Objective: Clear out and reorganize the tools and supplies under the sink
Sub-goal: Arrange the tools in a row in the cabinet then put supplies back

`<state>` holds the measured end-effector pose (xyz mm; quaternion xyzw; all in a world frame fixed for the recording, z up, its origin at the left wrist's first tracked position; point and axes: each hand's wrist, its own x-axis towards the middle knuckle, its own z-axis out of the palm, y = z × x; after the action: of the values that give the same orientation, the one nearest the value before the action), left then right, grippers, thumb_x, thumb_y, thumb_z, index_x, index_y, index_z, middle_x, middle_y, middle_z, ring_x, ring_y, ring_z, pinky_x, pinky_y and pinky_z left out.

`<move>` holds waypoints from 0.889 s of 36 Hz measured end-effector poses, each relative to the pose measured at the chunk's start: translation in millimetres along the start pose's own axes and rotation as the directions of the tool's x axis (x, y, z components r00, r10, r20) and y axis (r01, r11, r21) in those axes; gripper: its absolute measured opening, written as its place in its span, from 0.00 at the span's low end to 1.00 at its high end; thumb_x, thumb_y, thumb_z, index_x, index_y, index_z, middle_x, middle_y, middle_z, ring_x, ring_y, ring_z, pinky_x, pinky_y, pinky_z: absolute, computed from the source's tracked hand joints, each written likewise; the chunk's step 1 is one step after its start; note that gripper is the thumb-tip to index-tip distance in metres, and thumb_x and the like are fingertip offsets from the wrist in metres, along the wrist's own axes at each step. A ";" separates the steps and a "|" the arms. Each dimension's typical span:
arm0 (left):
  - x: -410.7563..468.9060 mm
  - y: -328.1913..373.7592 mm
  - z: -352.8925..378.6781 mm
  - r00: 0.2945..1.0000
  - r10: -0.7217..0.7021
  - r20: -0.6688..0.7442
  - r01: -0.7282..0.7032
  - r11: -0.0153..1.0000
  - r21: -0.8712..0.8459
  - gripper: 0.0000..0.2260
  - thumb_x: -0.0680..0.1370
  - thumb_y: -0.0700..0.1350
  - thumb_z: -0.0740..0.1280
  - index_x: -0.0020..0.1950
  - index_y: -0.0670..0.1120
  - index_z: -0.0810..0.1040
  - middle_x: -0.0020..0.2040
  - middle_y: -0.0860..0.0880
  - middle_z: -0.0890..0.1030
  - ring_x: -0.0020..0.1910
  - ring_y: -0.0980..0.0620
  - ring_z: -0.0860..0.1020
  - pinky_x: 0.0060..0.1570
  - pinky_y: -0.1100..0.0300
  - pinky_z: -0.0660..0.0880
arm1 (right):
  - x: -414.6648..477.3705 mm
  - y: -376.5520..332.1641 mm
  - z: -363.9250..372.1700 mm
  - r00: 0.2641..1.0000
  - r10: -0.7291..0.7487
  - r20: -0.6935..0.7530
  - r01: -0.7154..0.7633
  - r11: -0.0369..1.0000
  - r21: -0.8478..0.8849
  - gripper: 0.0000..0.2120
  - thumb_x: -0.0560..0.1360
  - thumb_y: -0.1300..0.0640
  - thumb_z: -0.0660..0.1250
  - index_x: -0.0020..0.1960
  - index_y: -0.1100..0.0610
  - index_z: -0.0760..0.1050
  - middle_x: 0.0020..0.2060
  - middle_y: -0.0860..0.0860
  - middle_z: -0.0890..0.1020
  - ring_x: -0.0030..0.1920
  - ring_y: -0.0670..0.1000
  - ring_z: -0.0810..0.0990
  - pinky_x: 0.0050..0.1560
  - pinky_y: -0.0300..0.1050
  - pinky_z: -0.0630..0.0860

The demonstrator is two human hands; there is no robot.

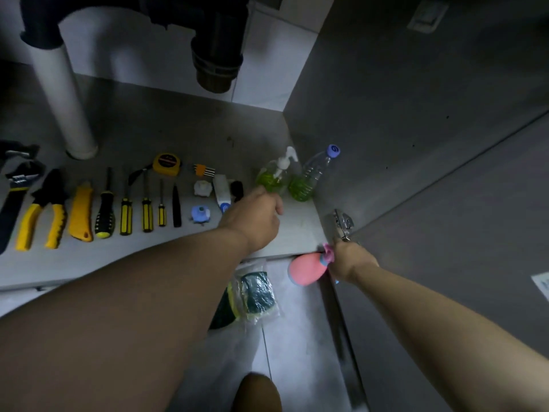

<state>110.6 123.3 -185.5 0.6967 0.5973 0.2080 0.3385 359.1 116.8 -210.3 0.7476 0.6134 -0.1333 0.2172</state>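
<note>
On the grey cabinet floor (178,135) lies a row of tools: an adjustable wrench (13,191), yellow pliers (44,212), a yellow utility knife (80,214), several screwdrivers (126,209) and a yellow tape measure (166,164). At the right stand a green soap pump bottle (274,173) and a clear bottle (312,173) with green liquid. My left hand (255,217) is at the pump bottle's base with curled fingers; the grip is hidden. My right hand (349,260) holds a pink bottle (306,268) by its neck at the cabinet's front edge.
A white drain pipe (64,96) stands at the back left and a black trap (215,55) hangs above. A hinge (343,224) sits on the open door (445,203) at right. Packaged sponges (255,295) lie on the tiled floor below. Small items (221,188) lie beside the bottles.
</note>
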 end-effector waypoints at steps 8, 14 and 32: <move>-13.3 4.0 4.3 0.998 0.065 0.005 -0.065 0.994 0.092 0.08 0.80 0.44 0.64 0.56 0.55 0.78 0.62 0.51 0.72 0.57 0.44 0.76 0.51 0.56 0.68 | -9.1 -0.7 24.0 0.980 0.058 -0.193 -0.053 0.998 0.029 0.16 0.80 0.46 0.61 0.59 0.58 0.75 0.56 0.61 0.81 0.58 0.64 0.81 0.48 0.49 0.73; -19.1 3.3 -8.2 0.997 0.076 -0.024 -0.072 0.988 0.138 0.08 0.80 0.44 0.63 0.54 0.54 0.80 0.62 0.50 0.74 0.58 0.43 0.78 0.56 0.52 0.74 | -24.8 0.6 7.2 0.971 -0.060 -0.230 0.052 0.998 -0.041 0.21 0.80 0.37 0.58 0.56 0.54 0.76 0.54 0.59 0.81 0.55 0.63 0.80 0.44 0.47 0.69; -26.9 -12.7 -25.2 0.995 0.075 -0.058 -0.060 0.971 0.232 0.07 0.81 0.44 0.63 0.54 0.53 0.79 0.60 0.48 0.74 0.53 0.41 0.78 0.47 0.53 0.72 | -15.8 -14.9 -111.8 0.906 0.046 -0.421 0.055 0.973 0.223 0.13 0.72 0.42 0.71 0.51 0.50 0.81 0.47 0.58 0.84 0.48 0.62 0.83 0.43 0.46 0.73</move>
<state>78.9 103.5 -174.3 0.7438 0.6042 0.1720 0.2284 333.8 160.1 -108.1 0.7773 0.6279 -0.0385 -0.0094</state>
